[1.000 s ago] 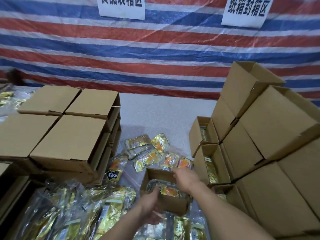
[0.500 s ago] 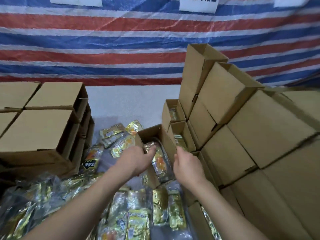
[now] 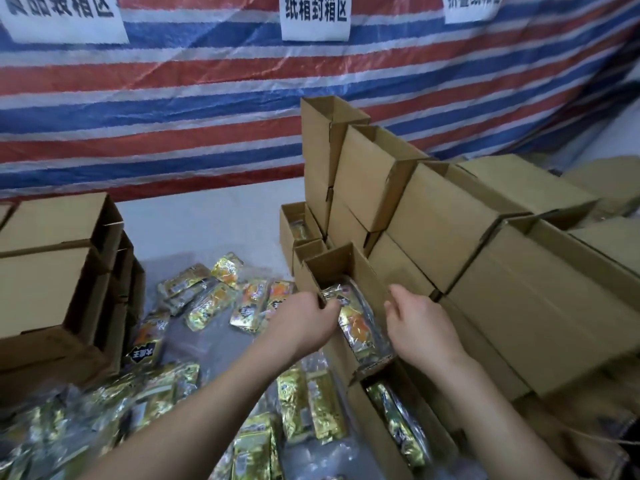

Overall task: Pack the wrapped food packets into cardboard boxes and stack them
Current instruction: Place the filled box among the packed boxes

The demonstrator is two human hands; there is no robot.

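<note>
An open cardboard box [image 3: 334,268] sits tilted against the right-hand stack, in a row with other open boxes. A gold and orange wrapped packet [image 3: 358,323] lies inside it. My left hand [image 3: 304,322] grips the box's left wall, fingers curled over the rim. Just beside the box's right wall is my right hand [image 3: 420,325], fingers loosely curled and holding nothing. Whether it touches the cardboard I cannot tell. Loose packets [image 3: 214,299] lie on the table to the left of the box.
A tall stack of boxes [image 3: 519,306] fills the right side. Another filled open box [image 3: 398,424] lies nearer me and one [image 3: 289,223] farther back. Closed boxes [image 3: 52,271] are stacked at left. More packets [image 3: 311,403] cover the near table. A striped tarp [image 3: 207,98] hangs behind.
The box with the packet has moved right, from the middle of the table to the row beside the right stack. My view has turned right with it.
</note>
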